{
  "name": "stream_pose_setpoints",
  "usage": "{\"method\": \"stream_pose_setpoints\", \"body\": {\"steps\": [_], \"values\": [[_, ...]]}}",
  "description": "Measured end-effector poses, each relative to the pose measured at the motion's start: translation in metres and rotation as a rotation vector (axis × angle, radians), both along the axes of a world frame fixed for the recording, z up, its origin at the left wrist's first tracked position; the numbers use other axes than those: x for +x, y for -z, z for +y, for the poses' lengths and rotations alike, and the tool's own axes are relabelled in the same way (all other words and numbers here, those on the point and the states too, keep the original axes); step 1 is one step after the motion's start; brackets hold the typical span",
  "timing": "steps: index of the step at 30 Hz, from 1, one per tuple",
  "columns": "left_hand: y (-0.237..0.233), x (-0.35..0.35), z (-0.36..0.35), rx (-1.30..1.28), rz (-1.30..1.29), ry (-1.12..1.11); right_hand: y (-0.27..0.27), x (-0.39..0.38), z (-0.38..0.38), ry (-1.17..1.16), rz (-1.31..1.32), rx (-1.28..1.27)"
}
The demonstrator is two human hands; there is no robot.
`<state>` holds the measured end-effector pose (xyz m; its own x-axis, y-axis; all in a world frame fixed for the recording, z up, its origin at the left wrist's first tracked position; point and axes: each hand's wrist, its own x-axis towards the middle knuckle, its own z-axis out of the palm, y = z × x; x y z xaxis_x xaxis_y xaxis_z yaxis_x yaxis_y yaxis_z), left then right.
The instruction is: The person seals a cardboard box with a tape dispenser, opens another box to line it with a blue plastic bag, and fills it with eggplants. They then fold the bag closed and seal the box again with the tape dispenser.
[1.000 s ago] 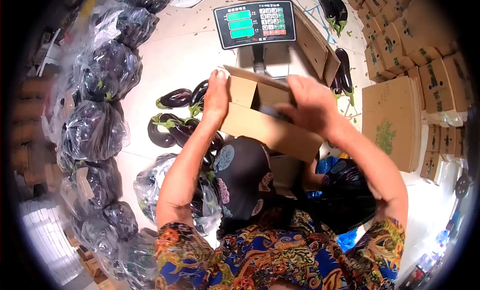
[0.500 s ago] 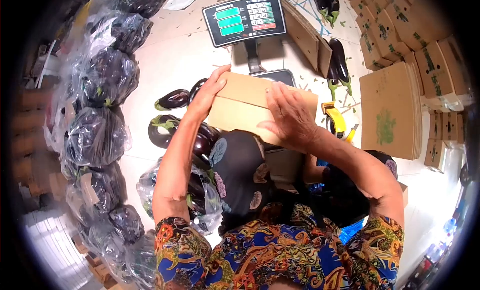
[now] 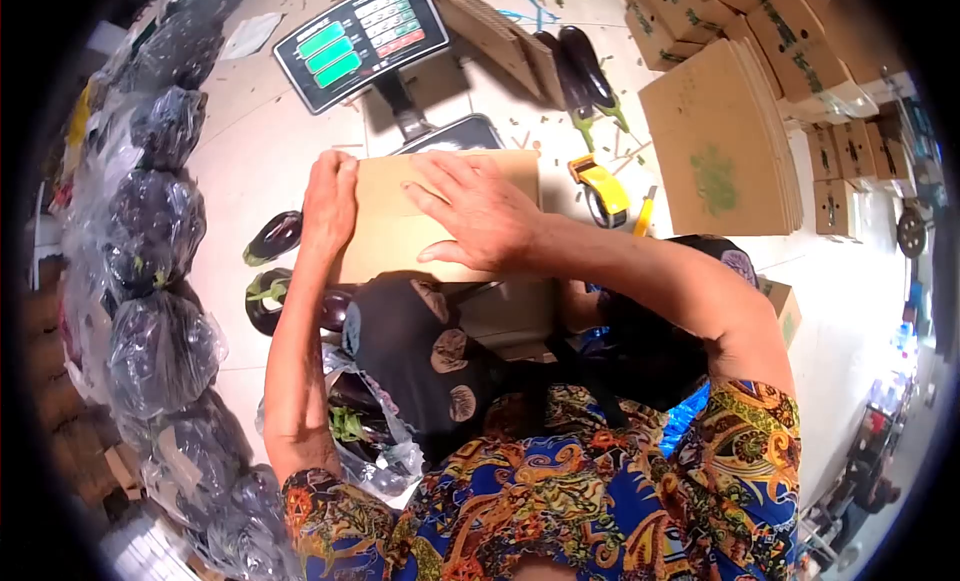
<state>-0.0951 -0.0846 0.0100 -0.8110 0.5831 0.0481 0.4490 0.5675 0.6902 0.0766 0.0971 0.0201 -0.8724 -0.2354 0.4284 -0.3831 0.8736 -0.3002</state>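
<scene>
A closed cardboard box [image 3: 385,226] stands before my knees, its top flaps folded down. My left hand [image 3: 328,201] holds the box's left edge, with the fingers near the far corner. My right hand [image 3: 478,211] lies flat on the top with its fingers spread. Right of the box are a yellow tape dispenser [image 3: 602,193] and a yellow-handled tool [image 3: 645,211]. Beyond the box stands a digital scale [image 3: 362,41], its platform partly covered. Loose eggplants [image 3: 273,238] lie left of my left forearm. The box's lower part is hidden.
Plastic bags of eggplants [image 3: 155,231] line the left side. Two long eggplants [image 3: 585,71] lie at the back near leaning cardboard [image 3: 500,41]. A stack of flat cardboard [image 3: 705,141] and piled boxes [image 3: 800,51] stand on the right.
The view has turned, so the scene sits differently in it. The flaps look flatter and their seam is less plain. My right hand has spread over the top; my left keeps the left edge.
</scene>
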Motion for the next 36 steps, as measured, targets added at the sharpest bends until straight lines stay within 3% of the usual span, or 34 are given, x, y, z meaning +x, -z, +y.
{"method": "stream_pose_setpoints", "body": {"steps": [2, 4, 5, 6, 7, 9, 11, 15, 20, 24, 25, 27, 30, 34, 36], "values": [[-0.005, 0.003, -0.001, 0.026, 0.014, -0.037, 0.013, -0.015, 0.022, -0.076, 0.074, 0.003], [0.001, -0.003, -0.010, 0.062, 0.073, -0.085, -0.039, -0.013, 0.060, 0.088, -0.490, -0.357], [0.000, -0.003, -0.014, 0.074, 0.068, -0.110, -0.035, -0.008, 0.089, 0.179, -0.284, -0.388], [-0.001, -0.005, -0.017, 0.046, 0.065, -0.115, -0.051, 0.000, 0.113, 0.352, -0.479, -0.501], [-0.001, -0.003, -0.014, 0.029, 0.069, -0.119, -0.029, 0.005, 0.151, 0.379, -0.451, -0.305], [-0.004, 0.005, -0.001, -0.011, 0.081, -0.129, -0.012, 0.036, 0.198, 0.541, -0.658, -0.230], [-0.005, 0.010, 0.006, -0.007, 0.070, -0.145, 0.061, 0.067, 0.230, 0.724, -0.758, -0.203], [-0.011, 0.014, 0.009, -0.008, 0.054, -0.152, 0.175, 0.107, 0.211, 0.854, -0.919, -0.209], [-0.022, 0.017, 0.013, -0.038, 0.005, -0.177, 0.220, 0.109, 0.187, 1.161, -0.895, -0.037], [-0.019, 0.016, 0.010, -0.028, 0.010, -0.160, 0.178, 0.109, 0.201, 1.202, -1.050, -0.197], [-0.017, 0.016, 0.009, -0.025, 0.013, -0.153, 0.182, 0.120, 0.215, 1.249, -1.069, -0.486], [-0.020, 0.017, 0.009, -0.021, -0.007, -0.171, 0.178, 0.159, 0.231, 1.140, -0.800, -1.129], [-0.014, 0.016, 0.009, 0.046, 0.003, -0.138, 0.086, 0.171, 0.203, 0.776, -0.323, -1.679], [-0.015, 0.015, 0.007, 0.046, -0.001, -0.130, -0.010, 0.139, 0.186, 0.558, -0.208, -1.730], [-0.007, 0.016, 0.010, 0.094, 0.007, -0.076, -0.024, 0.121, 0.190, 0.458, -0.235, -1.698]]}}
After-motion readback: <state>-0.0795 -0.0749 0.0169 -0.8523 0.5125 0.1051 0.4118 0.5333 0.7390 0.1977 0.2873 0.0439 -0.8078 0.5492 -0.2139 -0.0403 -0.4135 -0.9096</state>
